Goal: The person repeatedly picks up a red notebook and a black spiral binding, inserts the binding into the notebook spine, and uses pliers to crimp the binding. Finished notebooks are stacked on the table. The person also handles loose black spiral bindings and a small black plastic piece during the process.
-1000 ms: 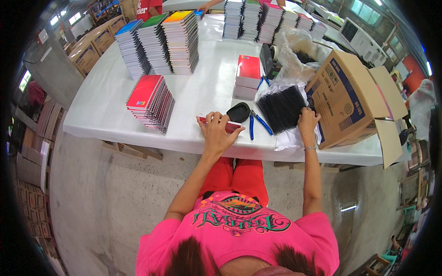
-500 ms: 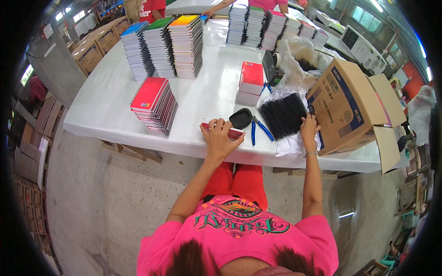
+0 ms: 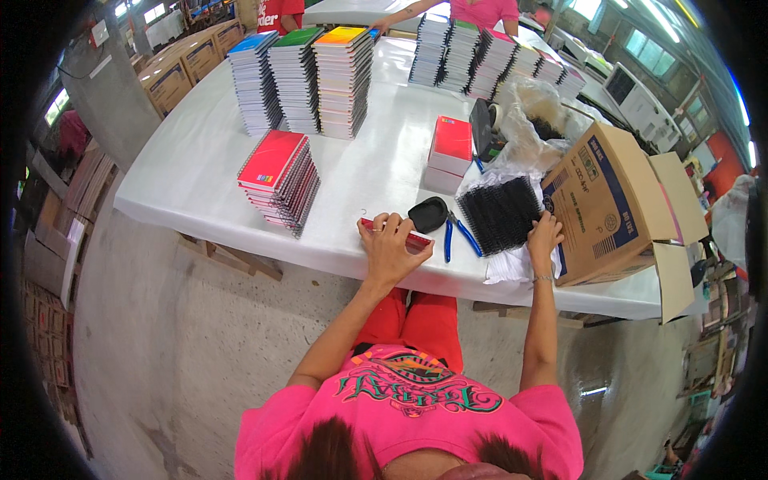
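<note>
Thin red notebook pinned flat at the table's near edge

The person's left hand lies spread, palm down, on a thin red notebook at the near edge of the white table, so that only a narrow strip of the cover shows past the fingers. It presses the book rather than gripping it. The right hand reaches further right, fingers resting on the near right corner of a bundle of black spiral binding coils, beside an open cardboard box; whether it pinches a coil or merely touches cannot be told.

The notebook looks light, flat and a little flexible, its cover probably smooth enough to slide on the table sheet; taking it by the long edge, thumb under and fingers over, would likely keep it from bowing. The coils look springy, light and prone to tangling, so a single end is the sensible place to hold.

Between the hands lie a black pouch-like object and blue-handled pliers. A slanting stack of red-covered spiral notebooks stands toward the left edge
</note>
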`<state>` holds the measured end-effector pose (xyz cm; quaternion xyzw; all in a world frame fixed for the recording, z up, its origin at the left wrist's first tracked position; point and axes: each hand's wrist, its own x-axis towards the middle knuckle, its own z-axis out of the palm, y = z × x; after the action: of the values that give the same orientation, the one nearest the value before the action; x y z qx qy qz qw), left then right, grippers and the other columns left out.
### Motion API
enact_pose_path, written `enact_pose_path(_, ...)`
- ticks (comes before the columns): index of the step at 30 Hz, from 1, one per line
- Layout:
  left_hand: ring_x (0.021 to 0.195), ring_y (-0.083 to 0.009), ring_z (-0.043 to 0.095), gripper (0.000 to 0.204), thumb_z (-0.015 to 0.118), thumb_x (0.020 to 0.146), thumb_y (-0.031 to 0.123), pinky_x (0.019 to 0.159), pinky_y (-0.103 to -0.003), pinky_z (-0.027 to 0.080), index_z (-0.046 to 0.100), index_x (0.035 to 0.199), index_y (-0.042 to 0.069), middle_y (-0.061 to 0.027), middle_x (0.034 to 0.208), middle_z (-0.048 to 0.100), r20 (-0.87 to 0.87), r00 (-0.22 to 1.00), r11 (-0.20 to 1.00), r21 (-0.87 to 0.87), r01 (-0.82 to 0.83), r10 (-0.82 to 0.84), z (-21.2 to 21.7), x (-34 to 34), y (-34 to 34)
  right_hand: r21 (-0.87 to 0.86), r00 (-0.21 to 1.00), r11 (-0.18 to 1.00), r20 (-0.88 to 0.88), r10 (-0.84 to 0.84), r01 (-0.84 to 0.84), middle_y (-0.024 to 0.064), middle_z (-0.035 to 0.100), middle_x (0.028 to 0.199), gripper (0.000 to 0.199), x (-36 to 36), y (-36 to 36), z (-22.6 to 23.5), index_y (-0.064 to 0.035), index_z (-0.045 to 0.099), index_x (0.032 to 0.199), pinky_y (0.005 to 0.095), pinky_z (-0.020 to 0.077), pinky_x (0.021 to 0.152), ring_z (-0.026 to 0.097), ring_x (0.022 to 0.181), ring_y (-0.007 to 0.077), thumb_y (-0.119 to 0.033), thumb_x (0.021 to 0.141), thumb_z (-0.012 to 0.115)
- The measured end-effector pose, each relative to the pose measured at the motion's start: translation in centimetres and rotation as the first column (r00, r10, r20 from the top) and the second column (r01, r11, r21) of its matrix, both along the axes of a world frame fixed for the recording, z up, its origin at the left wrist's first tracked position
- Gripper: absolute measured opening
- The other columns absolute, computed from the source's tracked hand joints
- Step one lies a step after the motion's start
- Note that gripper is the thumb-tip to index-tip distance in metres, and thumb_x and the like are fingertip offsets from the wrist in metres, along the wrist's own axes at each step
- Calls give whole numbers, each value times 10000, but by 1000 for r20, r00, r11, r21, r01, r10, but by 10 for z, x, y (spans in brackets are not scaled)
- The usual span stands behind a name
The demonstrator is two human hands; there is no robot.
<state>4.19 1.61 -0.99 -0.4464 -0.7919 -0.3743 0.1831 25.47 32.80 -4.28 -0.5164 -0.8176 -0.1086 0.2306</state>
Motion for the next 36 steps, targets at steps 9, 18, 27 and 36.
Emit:
enact_pose_path(9,1083,-261,470,415,779,683,448,978,-685,266,614,885,126,-37,969,534,0,1000,1000,-9,14,-14,-2,-2,0,53,998,999,-64,-4,8,186,560,1134,299,-2,-5,0,-62,595,1194,510,369,864,508,1080,361,-178,919,613)
enact_pose_path(18,1094,-260,466,412,780,689,440,976,-688,267,610,890,122,-36,976,527,2,1000,1000,4,13,-13,-1,1,0,53,996,997,-75,-43,47,171,590,1093,291,-2,-7,3,-49,601,1167,488,375,874,536,1045,352,-175,908,648)
enact_pose_path(27,1095,-261,466,416,781,695,443,977,-694,270,613,898,121,-39,972,523,-13,1000,1000,16,0,0,-3,0,1,44,990,999,-140,-9,15,154,601,1081,235,1,-11,5,-49,609,1105,477,380,871,543,1045,342,-169,907,654)
enact_pose_path(36,1063,-293,477,417,802,670,426,970,-681,278,598,856,113,-56,953,522,-28,1000,999,45,12,-11,-3,0,0,50,991,998,-127,-34,40,145,614,1058,212,1,-12,4,-43,625,1081,466,395,880,554,1031,334,-142,896,652)
